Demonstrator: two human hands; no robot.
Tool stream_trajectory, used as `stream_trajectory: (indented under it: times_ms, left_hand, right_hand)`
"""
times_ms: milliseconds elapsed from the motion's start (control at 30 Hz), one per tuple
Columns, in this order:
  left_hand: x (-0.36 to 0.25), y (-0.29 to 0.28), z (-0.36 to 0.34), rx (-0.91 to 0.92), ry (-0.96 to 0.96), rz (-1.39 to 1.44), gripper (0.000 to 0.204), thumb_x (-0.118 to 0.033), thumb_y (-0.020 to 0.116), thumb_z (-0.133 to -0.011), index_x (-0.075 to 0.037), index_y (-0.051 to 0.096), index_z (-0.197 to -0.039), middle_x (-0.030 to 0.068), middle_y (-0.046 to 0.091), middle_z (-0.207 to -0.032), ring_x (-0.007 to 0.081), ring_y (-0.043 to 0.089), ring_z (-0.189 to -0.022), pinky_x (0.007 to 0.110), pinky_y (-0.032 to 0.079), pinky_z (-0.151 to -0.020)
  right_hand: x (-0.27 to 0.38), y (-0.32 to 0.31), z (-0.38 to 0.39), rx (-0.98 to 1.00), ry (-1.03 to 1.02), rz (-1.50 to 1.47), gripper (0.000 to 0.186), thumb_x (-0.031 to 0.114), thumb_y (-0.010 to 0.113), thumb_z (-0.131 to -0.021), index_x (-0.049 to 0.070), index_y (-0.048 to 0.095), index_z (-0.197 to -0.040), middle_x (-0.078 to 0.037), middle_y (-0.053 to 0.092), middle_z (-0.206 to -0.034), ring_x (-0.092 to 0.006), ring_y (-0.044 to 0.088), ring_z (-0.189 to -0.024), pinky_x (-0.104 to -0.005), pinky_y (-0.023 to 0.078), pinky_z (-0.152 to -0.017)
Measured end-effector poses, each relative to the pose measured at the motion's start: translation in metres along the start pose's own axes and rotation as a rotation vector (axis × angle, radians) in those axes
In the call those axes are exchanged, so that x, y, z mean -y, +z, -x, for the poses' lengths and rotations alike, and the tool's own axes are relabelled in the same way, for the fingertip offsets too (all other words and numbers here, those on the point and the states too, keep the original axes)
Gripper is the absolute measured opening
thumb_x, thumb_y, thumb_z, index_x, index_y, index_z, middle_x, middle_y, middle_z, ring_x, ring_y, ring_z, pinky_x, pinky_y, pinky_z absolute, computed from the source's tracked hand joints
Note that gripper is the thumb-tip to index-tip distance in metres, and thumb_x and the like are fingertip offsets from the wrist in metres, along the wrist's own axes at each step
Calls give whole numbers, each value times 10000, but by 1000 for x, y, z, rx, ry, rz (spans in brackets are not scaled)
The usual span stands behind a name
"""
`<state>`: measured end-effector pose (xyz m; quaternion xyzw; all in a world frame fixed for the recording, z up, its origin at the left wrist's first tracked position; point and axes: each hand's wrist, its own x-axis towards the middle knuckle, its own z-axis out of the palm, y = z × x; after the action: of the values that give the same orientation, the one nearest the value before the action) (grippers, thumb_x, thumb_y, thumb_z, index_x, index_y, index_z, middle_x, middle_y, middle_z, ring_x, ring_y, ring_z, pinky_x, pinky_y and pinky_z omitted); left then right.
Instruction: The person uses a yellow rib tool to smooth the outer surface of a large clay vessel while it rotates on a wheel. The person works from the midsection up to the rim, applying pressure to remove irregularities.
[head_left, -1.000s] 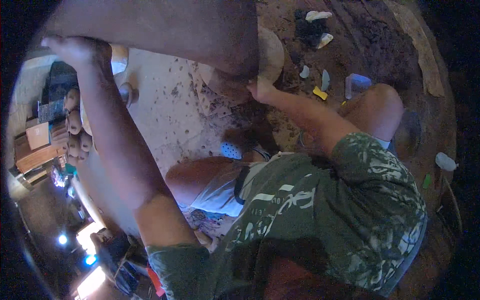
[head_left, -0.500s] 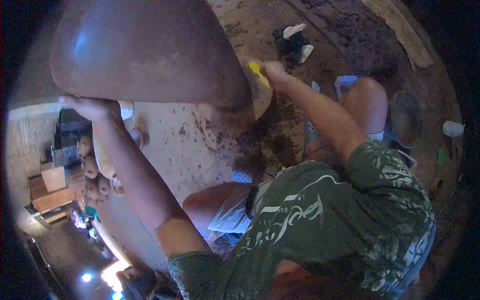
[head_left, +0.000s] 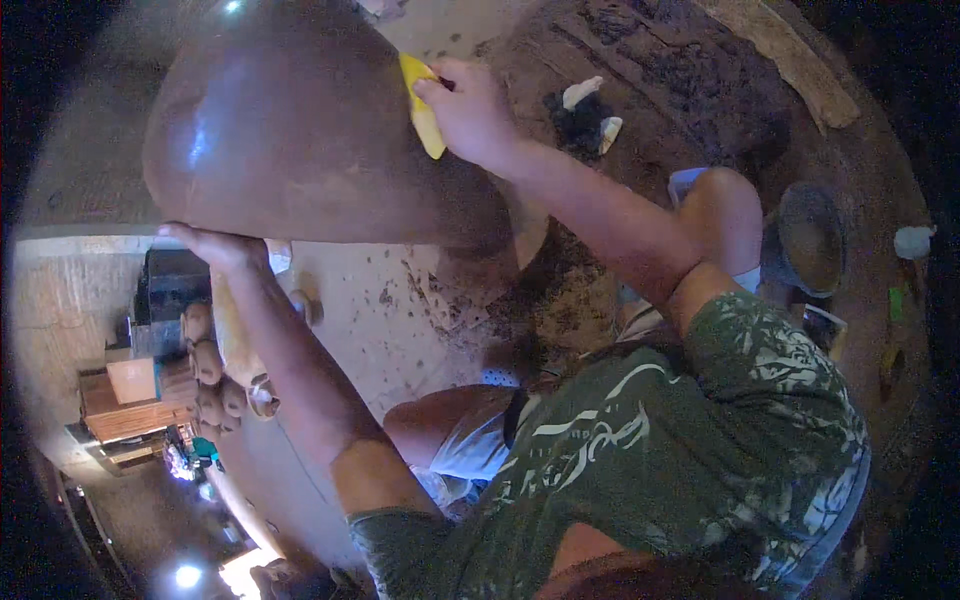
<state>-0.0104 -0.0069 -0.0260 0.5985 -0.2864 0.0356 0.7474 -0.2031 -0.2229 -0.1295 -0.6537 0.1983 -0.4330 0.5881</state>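
Note:
A large brown clay pot (head_left: pixel 300 140) with a wet, shiny wall fills the upper left of the head view. My right hand (head_left: pixel 470 110) holds a flat yellow scraper (head_left: pixel 422 115) pressed against the pot's right side. My left hand (head_left: pixel 215 245) rests under the pot's lower left edge, fingers against the clay. My knees and green patterned shirt (head_left: pixel 680 450) fill the lower right.
Several small clay pots (head_left: pixel 215 375) stand in a row at the left near wooden boxes (head_left: pixel 135 400). A round dark bowl (head_left: pixel 810 240) sits at the right. White and dark scraps (head_left: pixel 585 105) lie on the clay-spattered floor (head_left: pixel 390 320) beyond my right hand.
The pot now fills more of the view, shifted down and right. My right hand with the scraper has moved up the pot's wall. My left hand stays at the lower left edge.

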Motion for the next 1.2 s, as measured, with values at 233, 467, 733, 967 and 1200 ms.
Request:
stream_trajectory:
  times_ms: [233,467,733,967,1200]
  left_hand:
    - [-8,-12,0,-76,-48,9,921,-771,124,-1000,-98,279,-1610,169,311,-1649,376,295,-1515,530,244,-1247]
    - [-3,22,-11,24,-53,86,859,-730,154,-1026,-108,303,-1600,154,338,-1636,370,343,-1491,529,299,-1230]
    - [-16,4,-1,-43,-73,63,863,-734,173,-1025,-104,326,-1595,155,358,-1629,363,369,-1479,527,288,-1227]
    - [-11,10,-12,38,-86,73,936,-794,186,-986,-108,276,-1616,162,330,-1643,372,344,-1492,532,282,-1227]
    - [-8,2,-13,87,-27,49,931,-803,243,-973,-128,278,-1613,159,341,-1630,380,357,-1483,560,335,-1204]
  right_hand:
    - [42,-1,-11,-79,-584,69,272,186,634,-952,45,727,-1165,-170,685,-904,-252,688,-816,-381,527,-745]
    - [-96,-5,-17,-72,321,-67,325,192,634,-958,-34,714,-1177,-132,724,-960,-217,681,-818,-353,529,-727]
    - [53,12,-21,-137,-645,12,256,204,605,-946,-15,730,-992,-232,700,-836,-364,712,-754,-461,550,-708]
    - [-81,-8,-11,-70,209,-20,225,160,651,-925,-28,730,-1023,-156,700,-827,-174,676,-801,-376,514,-702]
    - [59,22,-15,-73,-601,127,202,191,662,-933,6,736,-966,-176,709,-884,-283,703,-774,-393,523,-654]
